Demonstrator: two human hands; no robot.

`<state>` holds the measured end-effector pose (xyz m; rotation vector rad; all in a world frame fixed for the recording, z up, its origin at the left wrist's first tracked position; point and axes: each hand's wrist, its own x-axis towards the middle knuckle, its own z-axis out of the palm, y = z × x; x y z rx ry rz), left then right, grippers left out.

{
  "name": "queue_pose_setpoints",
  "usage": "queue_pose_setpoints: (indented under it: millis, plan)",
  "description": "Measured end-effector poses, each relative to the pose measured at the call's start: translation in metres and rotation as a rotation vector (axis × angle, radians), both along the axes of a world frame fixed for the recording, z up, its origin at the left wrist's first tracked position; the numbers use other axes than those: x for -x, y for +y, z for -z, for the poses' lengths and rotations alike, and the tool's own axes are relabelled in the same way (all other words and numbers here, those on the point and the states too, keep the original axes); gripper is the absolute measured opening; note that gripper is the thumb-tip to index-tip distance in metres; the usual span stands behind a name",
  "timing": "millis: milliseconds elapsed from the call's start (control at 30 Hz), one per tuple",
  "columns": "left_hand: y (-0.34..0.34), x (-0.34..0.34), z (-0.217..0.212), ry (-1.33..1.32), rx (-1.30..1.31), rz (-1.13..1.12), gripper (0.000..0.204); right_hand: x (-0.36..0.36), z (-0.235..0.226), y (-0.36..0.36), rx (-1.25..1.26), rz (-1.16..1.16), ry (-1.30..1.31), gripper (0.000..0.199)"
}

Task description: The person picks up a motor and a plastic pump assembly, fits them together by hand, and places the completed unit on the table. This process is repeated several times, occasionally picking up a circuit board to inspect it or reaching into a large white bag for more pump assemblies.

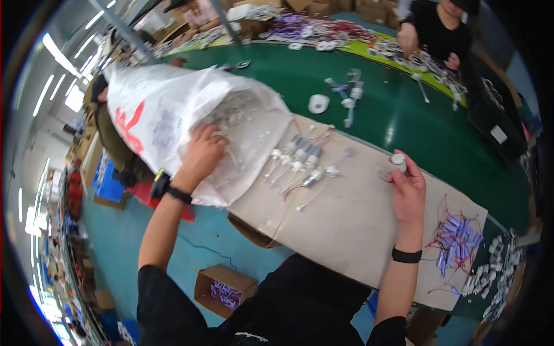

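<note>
My left hand (203,154) reaches into the mouth of a large white woven bag (167,109), its fingers curled among small white plastic parts (234,112). What those fingers grip, if anything, is hidden. Over the right part of the cardboard-covered table, my right hand (408,187) pinches a small round white plastic part (397,160) between thumb and fingers. Between the hands lie several small grey motors (311,177) with white fittings and thin wires, on the cardboard sheet (340,225).
Purple wired battery cells (456,239) lie right, beside white parts (493,277). Across the green conveyor belt (398,115), a person (441,34) handles parts. A white ring (318,104) and a small assembly (348,101) rest on the belt. A cardboard box (225,288) stands on the floor.
</note>
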<state>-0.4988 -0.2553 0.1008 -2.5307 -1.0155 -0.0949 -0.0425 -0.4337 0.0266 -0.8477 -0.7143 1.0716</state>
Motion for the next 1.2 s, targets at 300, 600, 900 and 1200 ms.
queue_pose_setpoints:
  millis: [300, 600, 900, 1200]
  plan:
    - [-0.058, -0.203, -0.041, -1.413, 1.525, 0.183, 0.042, -0.025, -0.015, -0.012, -0.011, 0.103, 0.085, 0.041]
    - [-0.080, -0.355, 0.073, -1.877, 2.387, 0.117, 0.017, -0.032, -0.004, -0.011, 0.122, 0.244, -0.006, 0.031]
    - [-0.080, -0.344, 0.078, -1.770, 2.247, 0.030, 0.014, -0.010, -0.002, -0.002, 0.185, 0.232, -0.079, 0.039]
    - [-0.080, -0.332, 0.068, -1.814, 2.183, 0.011, 0.023, -0.002, -0.013, -0.007, 0.270, 0.216, -0.193, 0.043]
